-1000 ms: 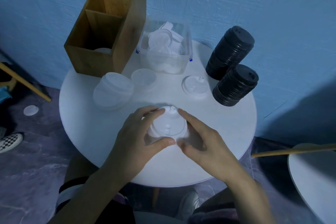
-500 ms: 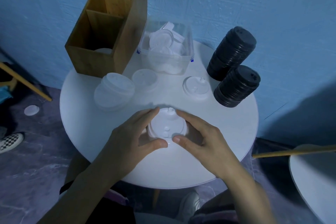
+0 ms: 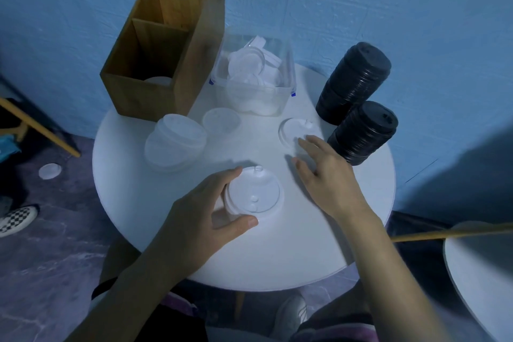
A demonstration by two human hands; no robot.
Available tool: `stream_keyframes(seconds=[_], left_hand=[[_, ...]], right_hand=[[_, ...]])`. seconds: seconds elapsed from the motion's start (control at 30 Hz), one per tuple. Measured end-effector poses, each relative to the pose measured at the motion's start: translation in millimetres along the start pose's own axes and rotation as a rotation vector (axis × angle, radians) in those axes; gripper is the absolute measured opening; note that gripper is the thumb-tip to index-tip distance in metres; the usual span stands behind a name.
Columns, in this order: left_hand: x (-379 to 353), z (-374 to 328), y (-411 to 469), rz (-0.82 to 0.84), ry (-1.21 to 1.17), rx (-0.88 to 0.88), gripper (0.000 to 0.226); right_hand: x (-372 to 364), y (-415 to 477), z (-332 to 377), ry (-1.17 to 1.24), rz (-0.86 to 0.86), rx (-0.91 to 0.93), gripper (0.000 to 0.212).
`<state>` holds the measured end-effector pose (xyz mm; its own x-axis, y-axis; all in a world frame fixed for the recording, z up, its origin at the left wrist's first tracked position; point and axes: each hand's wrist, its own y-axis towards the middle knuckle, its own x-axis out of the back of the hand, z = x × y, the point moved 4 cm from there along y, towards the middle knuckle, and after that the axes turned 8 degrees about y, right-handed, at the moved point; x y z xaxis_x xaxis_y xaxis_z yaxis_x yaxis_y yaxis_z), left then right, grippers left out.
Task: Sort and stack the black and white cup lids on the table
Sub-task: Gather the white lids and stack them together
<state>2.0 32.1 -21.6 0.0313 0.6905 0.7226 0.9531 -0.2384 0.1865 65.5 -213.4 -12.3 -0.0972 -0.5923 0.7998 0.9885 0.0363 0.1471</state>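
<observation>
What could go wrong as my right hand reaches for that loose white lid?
The right hand is close beside the near black stack, which looks tilted; a knock could topple it. The white lid lies flat, so it may slide instead of lifting. With only the left hand gripping, the white stack may tip.

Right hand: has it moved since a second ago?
Yes. The right hand left the white lid stack, reaching toward the loose white lid near the black lid stacks.

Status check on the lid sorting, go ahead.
Left hand grips white lid stack at table front. Right hand open, fingertips at loose white lid. Black lid stack close alongside; nothing blocks.
</observation>
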Motion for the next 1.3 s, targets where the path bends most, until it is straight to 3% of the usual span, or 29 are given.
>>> stream_keyframes(seconds=[0.23, 0.43, 0.73, 0.97, 1.03, 1.13, 1.3], left_hand=[[1.8, -1.3, -0.4, 0.002, 0.006, -0.011, 0.081], [0.6, -0.3, -1.8, 0.022, 0.019, -0.021, 0.078], [-2.7, 2.2, 3.1, 0.032, 0.038, -0.026, 0.079], [-0.7, 1.6, 5.0, 0.033, 0.022, 0.004, 0.076], [0.4, 1.5, 5.7, 0.023, 0.009, 0.014, 0.074], [-0.8, 2.4, 6.7, 0.037, 0.006, 0.022, 0.075], [-4.3, 4.2, 8.2, 0.105, -0.058, 0.091, 0.076]], right_hand=[[-3.2, -7.7, 11.7, 0.243, -0.003, 0.073, 0.017], [-7.6, 6.8, 17.8, 0.117, 0.076, -0.04, 0.055], [-7.4, 7.5, 21.3, 0.052, 0.029, -0.118, 0.057], [18.1, -14.7, 10.1, 0.316, -0.172, -0.169, 0.055], [24.5, -23.3, 13.9, 0.405, -0.107, -0.138, 0.06], [18.0, -35.1, 27.3, 0.511, 0.13, -0.03, 0.06], [3.9, -47.2, 43.3, 0.464, 0.318, 0.108, 0.064]])
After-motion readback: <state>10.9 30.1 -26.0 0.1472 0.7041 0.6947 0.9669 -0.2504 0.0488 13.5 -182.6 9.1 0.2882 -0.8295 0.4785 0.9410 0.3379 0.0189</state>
